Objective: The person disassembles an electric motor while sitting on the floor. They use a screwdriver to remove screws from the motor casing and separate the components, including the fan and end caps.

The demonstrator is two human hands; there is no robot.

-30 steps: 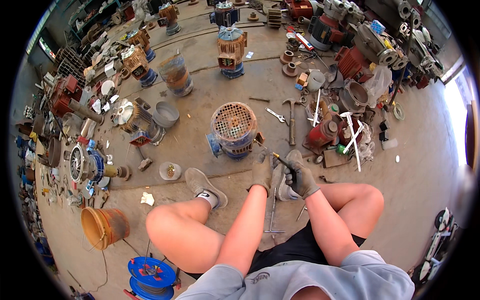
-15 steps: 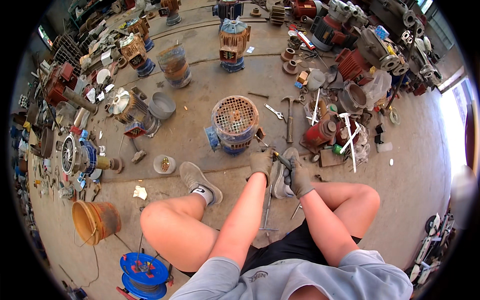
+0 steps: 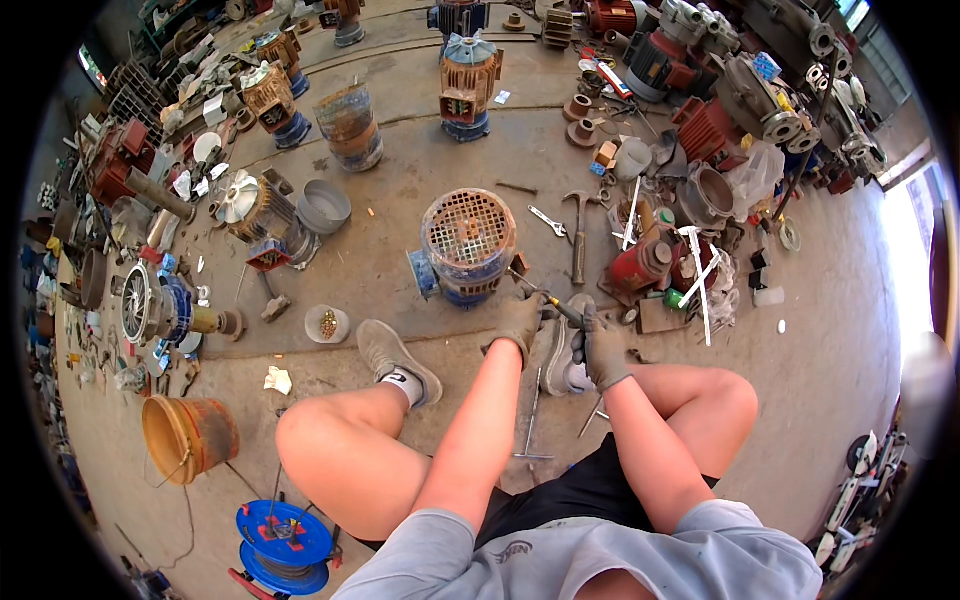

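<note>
Just in front of me stands a blue, rusty electric motor (image 3: pixel 468 235) with a round grille on top. My gloved right hand (image 3: pixel 604 350) is closed round the handle of a screwdriver (image 3: pixel 568 312), whose shaft slants up and left towards the motor's right side. My left hand (image 3: pixel 518 320), gloved as well, is at the motor's lower right edge beside the shaft. Its fingers are curled, and what they grip is hidden. Whether the screwdriver's tip touches the motor is too small to tell. On the floor between my legs lies a T-handled bar (image 3: pixel 535 415).
Right of the motor lie a hammer (image 3: pixel 580 235), a wrench (image 3: pixel 547 221) and a red jack-like part (image 3: pixel 643 262). At left are a tub of small brass-coloured parts (image 3: pixel 327 324), a mallet (image 3: pixel 272 300), an orange bucket (image 3: pixel 190 435) and a blue cable reel (image 3: pixel 285 545). More motors stand behind.
The screwdriver's shaft now shows more plainly, pointing at the motor's right side. My left hand has shifted slightly left and its fingers have moved off the handle. My right hand stays on the handle.
</note>
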